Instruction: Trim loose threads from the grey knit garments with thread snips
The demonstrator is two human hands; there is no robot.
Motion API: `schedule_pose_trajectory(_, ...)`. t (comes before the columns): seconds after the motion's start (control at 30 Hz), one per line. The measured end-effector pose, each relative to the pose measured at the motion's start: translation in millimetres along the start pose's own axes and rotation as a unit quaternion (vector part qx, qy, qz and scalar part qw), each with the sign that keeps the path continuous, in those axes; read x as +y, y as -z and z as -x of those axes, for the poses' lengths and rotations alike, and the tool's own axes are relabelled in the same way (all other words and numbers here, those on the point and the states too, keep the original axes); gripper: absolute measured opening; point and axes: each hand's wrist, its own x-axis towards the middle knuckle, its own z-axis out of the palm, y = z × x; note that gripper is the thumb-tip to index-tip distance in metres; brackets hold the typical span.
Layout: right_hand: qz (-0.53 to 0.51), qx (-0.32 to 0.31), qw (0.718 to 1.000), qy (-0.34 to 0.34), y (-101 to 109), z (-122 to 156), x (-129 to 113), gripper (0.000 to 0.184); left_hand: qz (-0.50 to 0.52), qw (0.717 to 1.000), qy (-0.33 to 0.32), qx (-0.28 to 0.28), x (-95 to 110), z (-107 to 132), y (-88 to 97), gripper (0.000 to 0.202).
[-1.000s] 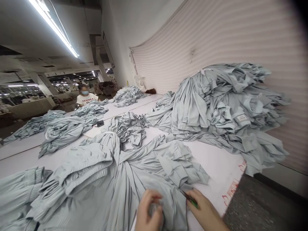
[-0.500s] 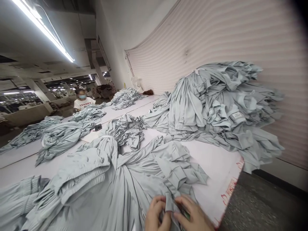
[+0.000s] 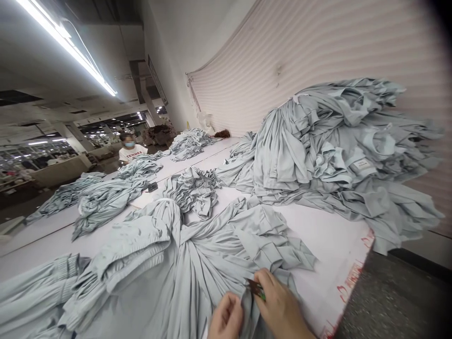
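Note:
At the lower middle, my left hand is closed in a pinch beside a fold of pale grey-green garment fabric. What its fingertips hold is too small or hidden to make out. To its right, my right hand is closed around thread snips with dark blades and a bit of green on the handle. The blades point left, just above the fabric. Under and ahead of both hands spreads a gathered bundle of the same garments, some with sewn bands.
A tall heap of garments stands at the right by the quilted wall covering. Gathered elastic-edged garments lie left. The table ends at a red-marked right edge. A masked person is across the table.
My right hand has drawn back from the fabric fold, and the snips now show plainly. My left hand has closed into a tighter pinch. The view has shifted slightly left.

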Motion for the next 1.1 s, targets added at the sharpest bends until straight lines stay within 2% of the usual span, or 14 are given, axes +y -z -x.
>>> schedule_pose_trajectory(0.1,0.007,-0.004,1.0,-0.006,-3.6,-1.9,-0.6,0.024,0.01,0.998,0.056,-0.023,-1.1,-0.6,2.7,0.056)
schedule_pose_trajectory(0.13,0.007,-0.008,1.0,-0.006,-3.1,-2.2,-0.7,0.025,0.03,0.996,0.082,-0.012,-0.9,-0.7,3.6,0.057)
schedule_pose_trajectory(0.2,0.001,-0.021,1.0,-0.002,2.0,-2.1,-1.3,0.025,0.07,0.988,0.133,0.034,0.1,-0.7,4.5,0.058)
schedule_pose_trajectory(0.27,-0.046,-0.064,0.997,-0.007,12.8,-0.7,-1.9,0.019,0.095,0.98,0.155,0.084,0.6,-1.0,4.0,0.062)
schedule_pose_trajectory(0.37,-0.167,-0.146,0.974,-0.036,33.3,3.8,-1.9,0.011,0.11,0.98,0.129,0.1,-0.9,-2.7,0.2,0.065)
schedule_pose_trajectory(0.43,-0.201,-0.166,0.964,-0.044,43.4,7.3,-1.2,0.017,0.105,0.984,0.115,0.088,-1.9,-4.1,-3.8,0.06)
schedule_pose_trajectory(0.63,-0.152,-0.161,0.975,-0.004,44.1,10.2,-3.4,0.024,0.088,0.989,0.079,0.089,-0.1,-5.4,-14.5,0.06)
schedule_pose_trajectory(0.8,-0.221,-0.146,0.964,-0.024,39.3,7.1,-4.3,0.02,0.078,0.986,0.111,0.099,-0.3,-6.5,-17.5,0.059)
schedule_pose_trajectory(0.87,-0.247,-0.119,0.961,-0.044,37.1,9.4,4.8,0.021,0.058,0.988,0.066,0.124,-0.8,-5.7,-16.8,0.056)
schedule_pose_trajectory(0.93,-0.27,-0.098,0.954,-0.083,34.0,15.3,21.3,0.021,-0.033,0.981,-0.057,0.181,-0.8,-3.5,-13.9,0.047)
schedule_pose_trajectory(1.0,-0.279,-0.082,0.947,-0.137,30.4,23.8,40.9,0.023,-0.137,0.936,-0.21,0.245,-0.4,-0.7,-9.9,0.034)
schedule_pose_trajectory(1.03,-0.268,-0.078,0.947,-0.159,28.5,28.1,49.6,0.024,-0.163,0.914,-0.262,0.263,-0.3,0.3,-8.5,0.031)
schedule_pose_trajectory(1.07,-0.243,-0.078,0.952,-0.171,26.7,31.7,56.5,0.026,-0.168,0.905,-0.287,0.264,-0.5,0.8,-8.1,0.029)
schedule_pose_trajectory(1.1,-0.207,-0.078,0.96,-0.174,25.0,34.3,60.9,0.026,-0.163,0.91,-0.291,0.244,-1.0,0.6,-8.9,0.027)
